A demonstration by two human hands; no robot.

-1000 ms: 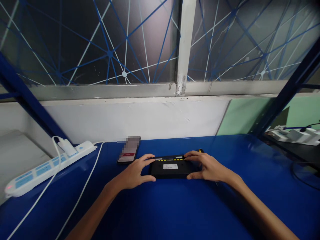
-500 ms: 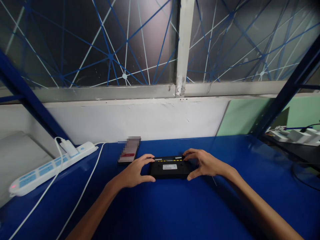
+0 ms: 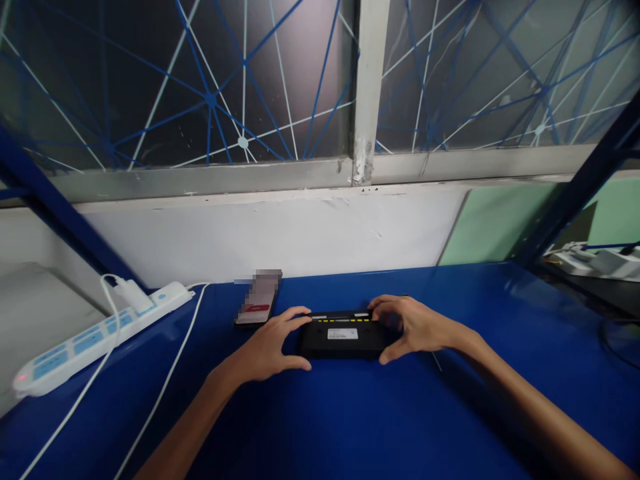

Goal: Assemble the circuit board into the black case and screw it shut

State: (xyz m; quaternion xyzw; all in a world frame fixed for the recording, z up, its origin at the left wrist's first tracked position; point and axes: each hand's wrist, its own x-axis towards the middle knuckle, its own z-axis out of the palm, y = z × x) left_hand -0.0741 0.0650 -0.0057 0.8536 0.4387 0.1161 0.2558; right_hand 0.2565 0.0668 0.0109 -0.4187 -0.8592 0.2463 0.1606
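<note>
A flat black box that looks like a router [image 3: 320, 345] lies on the blue table, with a white label on its upper face and a row of yellow marks along its far edge. My left hand [image 3: 273, 343] grips its left end, thumb at the near corner and fingertips at the far one. At the right end, my right hand [image 3: 413, 325] holds it the same way, its fingers curled over the far corner and its thumb at the near side. A thin pale strip [image 3: 437, 361] shows beneath my right wrist; I cannot tell what it is.
A phone [image 3: 263, 293] lies behind my left hand. On the left, a white power strip [image 3: 95, 340] holds a plugged-in charger [image 3: 134, 295], and white cables [image 3: 170, 377] run toward me. Blue frame posts [image 3: 575, 187] flank the blue table [image 3: 320, 427]; a white wall and window stand behind.
The view has tilted and shifted slightly. My right hand sits a touch farther right, while both hands stay at the ends of the router.
</note>
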